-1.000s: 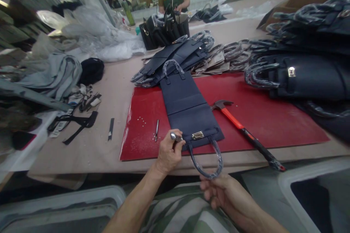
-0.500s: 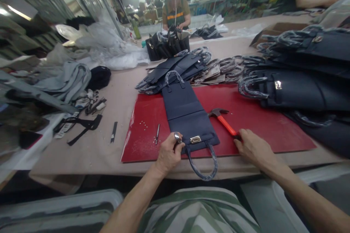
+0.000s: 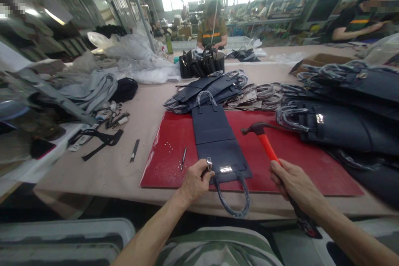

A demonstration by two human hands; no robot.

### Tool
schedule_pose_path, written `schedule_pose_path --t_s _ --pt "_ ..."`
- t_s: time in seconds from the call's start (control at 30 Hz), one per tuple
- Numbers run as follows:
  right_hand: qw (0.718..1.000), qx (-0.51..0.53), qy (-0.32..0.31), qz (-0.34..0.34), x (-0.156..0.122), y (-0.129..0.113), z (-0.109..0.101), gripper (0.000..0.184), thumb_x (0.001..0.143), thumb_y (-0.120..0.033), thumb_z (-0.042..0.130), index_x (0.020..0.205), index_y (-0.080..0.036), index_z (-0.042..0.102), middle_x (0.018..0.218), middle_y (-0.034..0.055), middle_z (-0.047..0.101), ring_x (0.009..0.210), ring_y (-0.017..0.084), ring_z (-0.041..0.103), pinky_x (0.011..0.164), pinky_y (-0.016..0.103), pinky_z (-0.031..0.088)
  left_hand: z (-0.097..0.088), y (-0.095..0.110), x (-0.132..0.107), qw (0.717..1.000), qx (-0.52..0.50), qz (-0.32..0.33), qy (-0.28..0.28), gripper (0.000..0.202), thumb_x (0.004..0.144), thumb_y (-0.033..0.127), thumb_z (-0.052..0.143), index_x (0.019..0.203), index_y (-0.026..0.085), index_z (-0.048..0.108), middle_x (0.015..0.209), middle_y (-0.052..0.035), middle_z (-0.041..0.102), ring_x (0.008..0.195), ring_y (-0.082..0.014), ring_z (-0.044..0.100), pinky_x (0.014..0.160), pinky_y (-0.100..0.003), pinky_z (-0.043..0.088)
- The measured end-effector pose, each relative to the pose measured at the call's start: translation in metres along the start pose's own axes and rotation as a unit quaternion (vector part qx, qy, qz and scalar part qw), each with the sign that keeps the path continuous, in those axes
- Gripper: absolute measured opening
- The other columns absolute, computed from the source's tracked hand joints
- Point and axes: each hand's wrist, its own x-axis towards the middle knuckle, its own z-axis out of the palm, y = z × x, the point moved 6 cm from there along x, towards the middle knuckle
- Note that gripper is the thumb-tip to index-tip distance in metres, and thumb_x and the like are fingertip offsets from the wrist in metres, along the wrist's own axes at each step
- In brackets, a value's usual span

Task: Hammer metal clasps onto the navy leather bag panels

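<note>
A dark navy bag panel (image 3: 215, 135) with plastic-wrapped handles lies flat on the red mat (image 3: 177, 129). A shiny metal clasp (image 3: 226, 169) sits on its near end, beside the near handle (image 3: 235, 212). At the panel's near left corner, my left hand (image 3: 196, 181) is closed around a short, shiny metal piece (image 3: 209, 163); its lower part is hidden by the fingers. My right hand (image 3: 291, 176) grips a claw hammer (image 3: 266, 145) with an orange and black handle. The hammer head is raised above the mat, right of the panel.
A thin metal rod (image 3: 183, 158) and several tiny pale bits (image 3: 168, 147) lie on the mat's left. Navy bag pieces (image 3: 349, 120) are piled at right, with more (image 3: 205, 89) behind the panel. A dark strip (image 3: 135, 151) lies left. A person (image 3: 213, 29) sits across the table.
My right hand has lifted the hammer off the mat, its head now raised. My left hand stays at the panel's corner with the metal piece. The view has tilted up a little.
</note>
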Motion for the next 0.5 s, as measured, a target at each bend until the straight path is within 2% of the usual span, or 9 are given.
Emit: schedule_pose_path --t_s 0.07,0.17,0.23,0.33,0.4,0.5 --pt "0.991 -0.072 0.041 -0.107 -0.017 -0.034 -0.004 0.044 0.093 -0.063 0.042 0.072 -0.024 0.044 0.056 -0.0033 0.046 0.042 0.011 0.041 0.039 0.025 0.032 0.000 0.001 0.000 1.000 -0.003 0.001 0.001 0.007 0.086 0.014 0.059 0.089 0.020 0.062 0.095 -0.0070 0.068 0.093 -0.0215 0.067 0.087 -0.033 0.055" --pt "0.944 -0.182 0.076 -0.265 -0.041 -0.072 0.002 0.041 0.097 -0.058 0.039 0.073 -0.025 0.045 0.051 -0.0027 0.047 0.041 0.013 0.044 0.043 0.027 0.029 0.001 0.002 0.000 1.000 -0.001 0.000 0.001 0.009 0.085 0.013 0.058 0.090 0.020 0.062 0.096 -0.0073 0.069 0.093 -0.0214 0.066 0.087 -0.034 0.054" --pt "0.901 -0.263 0.050 -0.340 -0.051 -0.084 0.013 0.037 0.099 -0.052 0.039 0.074 -0.026 0.046 0.048 -0.0023 0.048 0.037 0.013 0.042 0.043 0.030 0.023 0.002 0.003 0.000 1.000 0.002 0.001 0.001 0.011 0.085 0.011 0.058 0.091 0.020 0.062 0.096 -0.0072 0.069 0.091 -0.0214 0.066 0.085 -0.033 0.054" --pt "0.840 -0.363 0.008 -0.403 -0.059 -0.095 0.020 0.032 0.100 -0.047 0.040 0.077 -0.026 0.050 0.051 -0.0001 0.054 0.036 0.015 0.042 0.045 0.033 0.016 0.003 0.002 0.000 1.000 0.003 0.002 0.005 0.011 0.085 0.012 0.058 0.091 0.020 0.062 0.094 -0.0066 0.069 0.088 -0.0211 0.067 0.083 -0.033 0.054" --pt "0.835 -0.359 0.028 -0.417 -0.065 -0.107 0.013 0.030 0.100 -0.047 0.040 0.079 -0.027 0.050 0.052 0.0000 0.054 0.038 0.015 0.041 0.046 0.033 0.018 0.003 0.001 0.000 1.000 0.002 0.001 0.008 0.011 0.085 0.012 0.058 0.091 0.020 0.062 0.095 -0.0066 0.069 0.090 -0.0214 0.067 0.084 -0.033 0.054" --pt "0.876 -0.273 0.117 -0.381 -0.074 -0.120 -0.004 0.031 0.101 -0.048 0.037 0.081 -0.028 0.049 0.053 -0.0001 0.050 0.042 0.015 0.043 0.047 0.031 0.026 0.003 0.001 0.000 1.000 -0.002 0.004 0.005 0.011 0.085 0.012 0.059 0.092 0.020 0.061 0.097 -0.0070 0.069 0.093 -0.0216 0.067 0.086 -0.033 0.053"
